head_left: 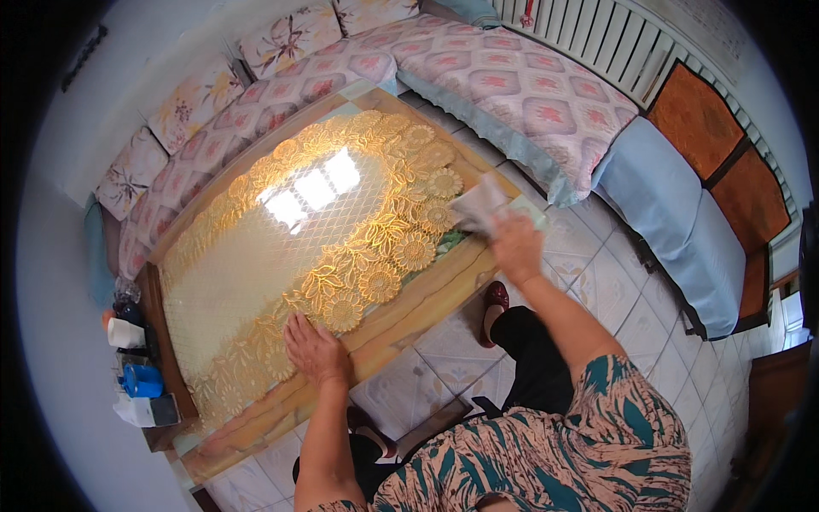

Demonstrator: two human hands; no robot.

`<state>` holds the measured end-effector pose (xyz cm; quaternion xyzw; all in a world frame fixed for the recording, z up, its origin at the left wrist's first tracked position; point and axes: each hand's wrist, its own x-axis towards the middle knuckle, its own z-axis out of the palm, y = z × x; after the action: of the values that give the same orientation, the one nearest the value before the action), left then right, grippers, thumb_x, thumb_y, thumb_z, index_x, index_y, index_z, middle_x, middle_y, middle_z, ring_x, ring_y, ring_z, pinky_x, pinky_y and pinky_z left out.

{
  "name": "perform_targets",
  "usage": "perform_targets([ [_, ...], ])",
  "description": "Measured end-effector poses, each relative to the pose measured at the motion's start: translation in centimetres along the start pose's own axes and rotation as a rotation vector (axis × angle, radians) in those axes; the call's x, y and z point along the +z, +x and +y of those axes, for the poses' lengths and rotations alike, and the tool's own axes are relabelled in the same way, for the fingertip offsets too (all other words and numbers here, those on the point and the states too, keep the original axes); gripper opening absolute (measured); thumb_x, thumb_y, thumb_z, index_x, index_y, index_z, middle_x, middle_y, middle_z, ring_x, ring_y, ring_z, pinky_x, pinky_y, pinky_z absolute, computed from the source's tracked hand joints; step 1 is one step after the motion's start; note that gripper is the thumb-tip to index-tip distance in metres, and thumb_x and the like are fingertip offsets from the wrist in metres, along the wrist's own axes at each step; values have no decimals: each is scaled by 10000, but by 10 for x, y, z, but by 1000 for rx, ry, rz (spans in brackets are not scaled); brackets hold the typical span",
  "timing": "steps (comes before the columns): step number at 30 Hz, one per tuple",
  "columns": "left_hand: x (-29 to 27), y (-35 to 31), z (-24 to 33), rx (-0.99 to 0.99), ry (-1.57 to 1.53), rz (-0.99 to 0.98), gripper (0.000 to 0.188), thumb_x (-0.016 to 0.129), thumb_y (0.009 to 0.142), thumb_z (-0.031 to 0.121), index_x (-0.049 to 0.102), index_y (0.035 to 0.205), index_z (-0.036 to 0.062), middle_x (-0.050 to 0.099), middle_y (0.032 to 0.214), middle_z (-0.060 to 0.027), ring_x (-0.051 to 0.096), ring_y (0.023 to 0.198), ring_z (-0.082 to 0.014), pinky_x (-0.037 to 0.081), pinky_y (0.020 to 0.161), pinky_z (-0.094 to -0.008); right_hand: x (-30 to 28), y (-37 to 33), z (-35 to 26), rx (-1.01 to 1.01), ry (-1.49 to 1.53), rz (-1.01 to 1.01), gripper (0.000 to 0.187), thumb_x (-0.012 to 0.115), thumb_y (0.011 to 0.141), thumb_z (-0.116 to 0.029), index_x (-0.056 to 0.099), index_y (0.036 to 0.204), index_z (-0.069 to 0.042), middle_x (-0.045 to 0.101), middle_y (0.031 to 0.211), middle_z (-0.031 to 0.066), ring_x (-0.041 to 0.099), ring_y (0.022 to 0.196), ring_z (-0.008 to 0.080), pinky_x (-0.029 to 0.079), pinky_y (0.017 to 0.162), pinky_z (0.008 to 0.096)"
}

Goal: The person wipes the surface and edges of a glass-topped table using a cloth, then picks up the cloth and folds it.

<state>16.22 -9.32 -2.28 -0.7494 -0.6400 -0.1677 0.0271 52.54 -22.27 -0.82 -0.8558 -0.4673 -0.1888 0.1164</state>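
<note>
A golden lace-patterned table cover (348, 282) with raised flowers and leaves lies over a low table (409, 317) with a marbled border. My left hand (316, 348) rests flat on the cover's near edge, fingers outstretched. At the table's right end, my right hand (517, 247) grips a pale, whitish cloth (479, 205), smeared by motion. The cloth is over the border beside the cover's right edge. Whether it touches the tabletop there I cannot tell. Bright window light reflects off the cover's middle.
A sofa with a pink patterned cover (512, 72) runs behind and right of the table. Beside it stands a wooden chair (695, 124) with a light blue cover (674, 213). A blue container (142, 381) and white cup (126, 334) stand at the table's left end. Tiled floor (589, 256) surrounds my feet.
</note>
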Motion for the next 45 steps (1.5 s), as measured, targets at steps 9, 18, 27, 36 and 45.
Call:
perform_targets([
  [9,4,1,0,14,33,41,502,453,903,260,403,1368,77,368,1444,-71,310,1338,-281,238,1083,-445,6,-33,-48,184,4,-36,396,490,884,-266,532,1254,-130,521,1282,85,446,1140,296,346,863,494],
  [18,-5,0,3,47,18,27,499,456,904,260,409,1364,73,375,1439,-71,314,1334,-286,235,1091,-439,-37,-76,-202,-509,565,-23,416,507,803,-187,577,1203,-94,482,1336,113,428,1153,310,341,848,451],
  [27,1,1,-1,21,10,39,515,470,886,241,398,1368,76,371,1440,-78,311,1335,-297,230,1094,-451,29,42,-141,-234,304,10,407,565,759,-161,591,1164,-129,535,1266,54,506,1055,282,378,847,469],
  [36,-6,0,3,-4,-31,-1,540,486,873,234,381,1373,60,355,1443,-97,290,1345,-305,208,1100,-456,26,31,14,261,-25,-13,479,600,834,-317,516,1275,-149,420,1381,109,422,1184,324,343,923,533],
  [45,-9,1,5,-18,-43,-17,537,473,878,236,381,1373,51,350,1445,-99,281,1350,-308,193,1105,-457,-36,-73,-144,-276,344,-188,696,660,705,-257,447,1361,-165,390,1414,105,346,1256,344,252,970,516],
])
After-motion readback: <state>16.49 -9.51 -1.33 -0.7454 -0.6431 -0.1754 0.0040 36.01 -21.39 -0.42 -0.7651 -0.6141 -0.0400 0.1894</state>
